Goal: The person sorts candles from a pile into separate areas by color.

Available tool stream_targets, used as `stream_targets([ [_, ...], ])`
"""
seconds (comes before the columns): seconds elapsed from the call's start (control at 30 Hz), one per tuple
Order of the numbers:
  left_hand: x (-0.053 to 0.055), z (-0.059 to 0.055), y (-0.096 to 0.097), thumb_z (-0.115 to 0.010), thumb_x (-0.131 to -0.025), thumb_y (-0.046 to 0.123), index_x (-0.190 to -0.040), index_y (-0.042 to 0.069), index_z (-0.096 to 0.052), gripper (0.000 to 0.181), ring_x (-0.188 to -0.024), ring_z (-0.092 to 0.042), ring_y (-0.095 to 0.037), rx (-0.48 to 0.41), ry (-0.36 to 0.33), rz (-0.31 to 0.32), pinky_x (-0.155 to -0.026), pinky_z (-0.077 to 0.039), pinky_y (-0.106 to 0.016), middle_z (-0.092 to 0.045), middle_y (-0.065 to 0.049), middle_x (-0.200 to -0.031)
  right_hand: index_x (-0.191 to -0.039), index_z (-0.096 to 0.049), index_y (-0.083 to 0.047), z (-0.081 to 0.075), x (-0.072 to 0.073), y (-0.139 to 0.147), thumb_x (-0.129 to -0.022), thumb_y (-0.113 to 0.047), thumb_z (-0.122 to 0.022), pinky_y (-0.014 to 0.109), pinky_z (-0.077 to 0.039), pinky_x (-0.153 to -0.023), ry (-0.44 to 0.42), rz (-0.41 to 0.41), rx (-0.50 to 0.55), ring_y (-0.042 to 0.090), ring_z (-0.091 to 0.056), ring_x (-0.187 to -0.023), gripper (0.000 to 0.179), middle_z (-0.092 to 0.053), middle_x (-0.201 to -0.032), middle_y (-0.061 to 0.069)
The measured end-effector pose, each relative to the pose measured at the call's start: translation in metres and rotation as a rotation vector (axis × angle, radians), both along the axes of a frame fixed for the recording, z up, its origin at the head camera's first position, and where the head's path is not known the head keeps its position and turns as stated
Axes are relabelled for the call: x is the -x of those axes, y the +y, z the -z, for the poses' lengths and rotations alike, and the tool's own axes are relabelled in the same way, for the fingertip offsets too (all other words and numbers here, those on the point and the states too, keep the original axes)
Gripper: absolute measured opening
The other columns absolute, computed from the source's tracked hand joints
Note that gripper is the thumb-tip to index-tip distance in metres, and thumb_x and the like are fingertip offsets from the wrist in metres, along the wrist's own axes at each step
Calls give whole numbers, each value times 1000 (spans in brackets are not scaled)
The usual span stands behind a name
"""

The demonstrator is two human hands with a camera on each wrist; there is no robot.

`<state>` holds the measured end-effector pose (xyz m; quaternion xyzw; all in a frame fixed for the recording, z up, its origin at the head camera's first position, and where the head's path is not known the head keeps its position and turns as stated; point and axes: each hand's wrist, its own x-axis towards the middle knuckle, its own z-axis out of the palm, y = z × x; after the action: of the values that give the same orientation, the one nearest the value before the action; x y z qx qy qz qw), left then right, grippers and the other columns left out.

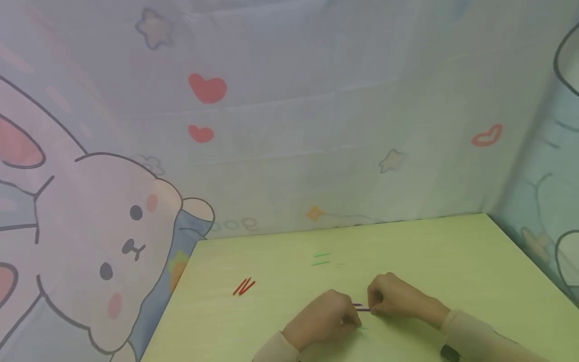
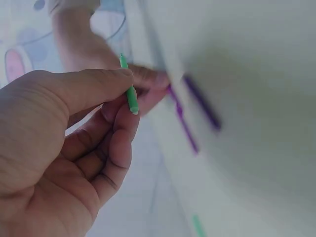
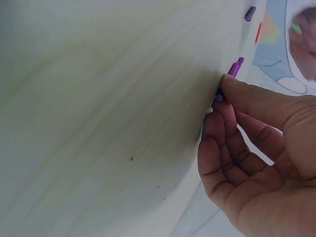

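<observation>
Nearest, the left hand (image 2: 54, 148) pinches a green stick (image 2: 129, 89) between thumb and fingers. Just beside it the right hand (image 3: 256, 143) pinches the end of a purple stick (image 3: 234, 69) lying on the table (image 1: 452, 261). Judged light, stiff, thin and slippery, so best pinched at one end. Beyond the hands lie red sticks (image 1: 244, 286) and green ones (image 1: 322, 259), then a cartoon curtain (image 1: 289, 125).

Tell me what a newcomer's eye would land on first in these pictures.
Two hands meet at the near edge of the pale green table: the left hand pinches a thin green stick, while the right hand pinches thin purple sticks lying on the tabletop. Further back lie a pair of red sticks at left and two green sticks mid-table, before a cartoon rabbit backdrop.
</observation>
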<state>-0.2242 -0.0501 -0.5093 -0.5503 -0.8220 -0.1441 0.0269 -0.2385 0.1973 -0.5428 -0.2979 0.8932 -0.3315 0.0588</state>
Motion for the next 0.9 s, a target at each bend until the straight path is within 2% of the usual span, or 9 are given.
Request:
stream_targets([
  [0.07,6,-10,-5,-82,-86,9,-93,19,-84,12,-79,-60,13,-15,-19,-49,-75,-44,-1,-75,14,-88,-73,-70,-21,0,1,0,-80,-6,-83,23,-51,-61,3,2,-1,1,-56,-66,21,-64,-71,-15],
  [0.23,27,-34,-15,-80,-87,8,-95,20,-84,14,-81,-63,7,-47,41,-105,-76,-47,-6,-76,14,-90,-73,-70,-21,1,1,0,-78,-6,-83,23,-51,-59,2,12,3,1,-56,-65,21,-63,-70,-16],
  [0.3,38,-43,-19,-79,-89,9,-96,19,-84,13,-82,-65,5,-72,36,-135,-77,-49,-8,-76,13,-92,-73,-70,-21,2,1,0,-78,-6,-83,23,-51,-59,1,17,3,1,-56,-64,21,-62,-70,-16],
  [0.43,64,-54,-25,-78,-93,12,-99,18,-83,10,-84,-67,3,-109,-26,-231,-77,-52,-11,-76,11,-95,-73,-70,-21,3,0,0,-79,-7,-84,23,-50,-58,4,23,5,2,-55,-64,20,-62,-70,-15],
  [0.53,85,-56,-28,-78,-94,15,-100,19,-83,9,-83,-65,3,-119,-52,-294,-77,-53,-14,-75,11,-95,-73,-71,-21,3,-1,0,-79,-7,-84,23,-50,-58,4,27,7,2,-54,-64,20,-62,-70,-14],
  [0.67,108,-53,-30,-78,-94,15,-101,19,-82,9,-82,-65,0,-133,-76,-352,-76,-54,-18,-75,10,-95,-73,-71,-21,2,-1,1,-79,-6,-85,23,-50,-60,2,32,9,2,-55,-66,21,-63,-71,-15],
  [0.9,137,-36,-33,-77,-94,10,-101,9,-82,9,-86,-70,-8,-156,-133,-416,-78,-57,-22,-78,3,-97,-73,-70,-23,2,0,1,-79,-8,-84,22,-50,-61,8,31,8,1,-55,-67,21,-62,-71,-16],
])
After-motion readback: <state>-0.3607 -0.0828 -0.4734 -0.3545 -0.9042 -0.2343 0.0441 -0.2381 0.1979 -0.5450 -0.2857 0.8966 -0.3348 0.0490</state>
